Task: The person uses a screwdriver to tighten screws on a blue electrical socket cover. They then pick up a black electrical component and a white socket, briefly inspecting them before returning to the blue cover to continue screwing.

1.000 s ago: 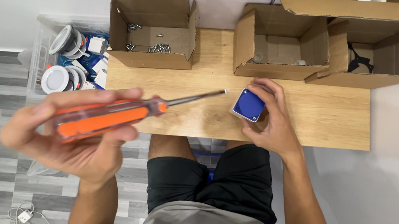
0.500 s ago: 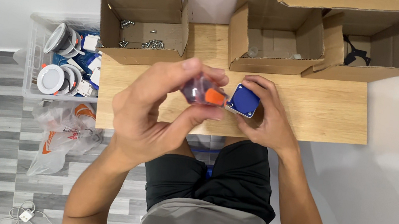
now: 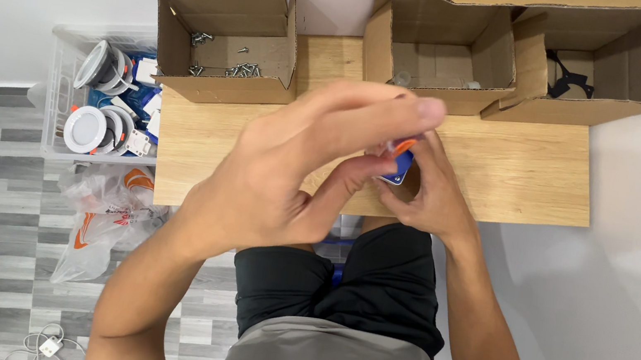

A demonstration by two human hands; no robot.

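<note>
Two hands meet over the counter (image 3: 505,173), closer together than half a second ago: the left hand (image 3: 287,179) has risen toward the camera and now covers most of the screwdriver (image 3: 402,145), whose orange handle showed as a plain blob between the fingers before. A second ago the whole tool lay across the left palm, shaft pointing to 2 o'clock; now only a sliver of orange peeks out past the left fingertips. The left fingers are curled and pressed together around that handle. The right hand (image 3: 431,196) holds the blue part (image 3: 396,168) as before, fingers wrapped around it from 4 o'clock, at the near edge of the counter. The part shows as a small blue wedge with a pale rim; its shape, clearer earlier as a rounded square, is mostly hidden now. The screwdriver's tip and its contact with the part cannot be made out behind the left hand. At 12 o'clock sit three open boxes: the left box (image 3: 222,49) with loose screws, the middle box (image 3: 438,54), and the right box (image 3: 603,69) holding a black item. A bin (image 3: 58,85) of white round fixtures stands at 9 o'clock, partly cut by the counter.
</note>
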